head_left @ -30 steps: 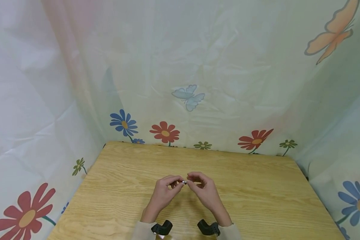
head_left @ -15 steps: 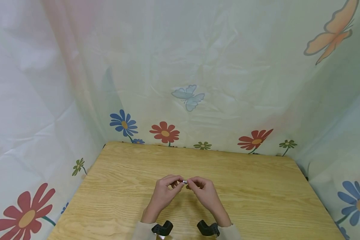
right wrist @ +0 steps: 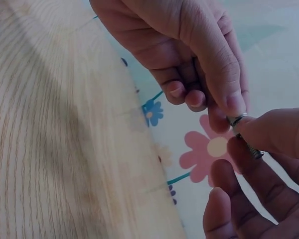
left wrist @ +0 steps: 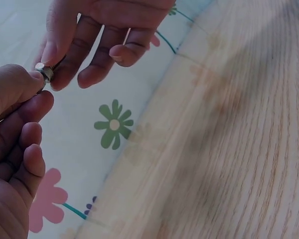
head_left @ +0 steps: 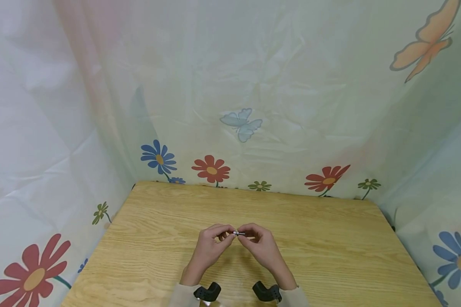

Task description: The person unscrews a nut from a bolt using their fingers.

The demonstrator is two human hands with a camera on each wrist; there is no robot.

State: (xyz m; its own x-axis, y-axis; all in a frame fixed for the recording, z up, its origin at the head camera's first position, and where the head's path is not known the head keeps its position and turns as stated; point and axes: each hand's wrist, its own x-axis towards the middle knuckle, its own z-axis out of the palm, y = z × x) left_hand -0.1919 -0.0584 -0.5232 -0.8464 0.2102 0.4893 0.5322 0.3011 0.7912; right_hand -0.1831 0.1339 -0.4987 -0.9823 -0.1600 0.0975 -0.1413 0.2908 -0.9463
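Together, left hand [head_left: 209, 244] and right hand [head_left: 264, 247] in narrow fingertip pinches on one metal bolt [left wrist: 46, 72].

Soft, even light fills the head view, with a pale sheen on the wrinkled curtain [head_left: 299, 85] and faint shadows on the table [head_left: 330, 238], while both wrist views look dimmer and hazier, broad soft-edged shadows crossing the grain.

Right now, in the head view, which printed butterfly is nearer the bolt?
The pale blue butterfly, above the bolt, mid-curtain; the orange butterfly is farther, at upper right.
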